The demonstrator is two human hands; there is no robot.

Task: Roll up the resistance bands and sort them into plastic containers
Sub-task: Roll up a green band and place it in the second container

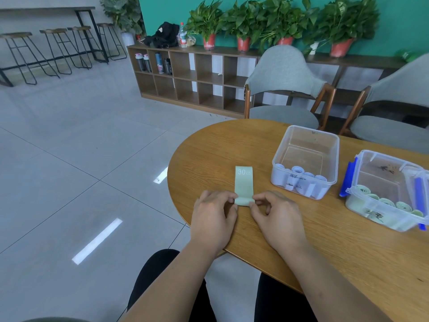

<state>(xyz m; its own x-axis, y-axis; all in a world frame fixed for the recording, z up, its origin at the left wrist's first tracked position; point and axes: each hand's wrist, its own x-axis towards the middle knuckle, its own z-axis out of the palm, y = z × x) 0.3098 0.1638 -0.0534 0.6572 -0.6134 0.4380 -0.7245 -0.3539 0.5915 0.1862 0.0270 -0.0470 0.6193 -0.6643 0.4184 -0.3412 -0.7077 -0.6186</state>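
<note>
Left hand (pixel 212 217) and right hand (pixel 276 214) pinch the near, just-started roll of a green band (pixel 243 182) lying flat on the table (pixel 232 140), its printed end toward 12 o'clock. The box (pixel 385 156) of green rolls sits at 3 o'clock. Uneven finger pressure could skew the roll, and a loose start could let it spring open.

Wood-grain table (pixel 255 145), clear glossy plastic containers (pixel 306 159), matt band (pixel 243 182)

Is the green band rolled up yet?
Barely. The pale green flat stretchy band is rolled only at its near end, which the left hand and right hand pinch; the rest lies flat.
</note>
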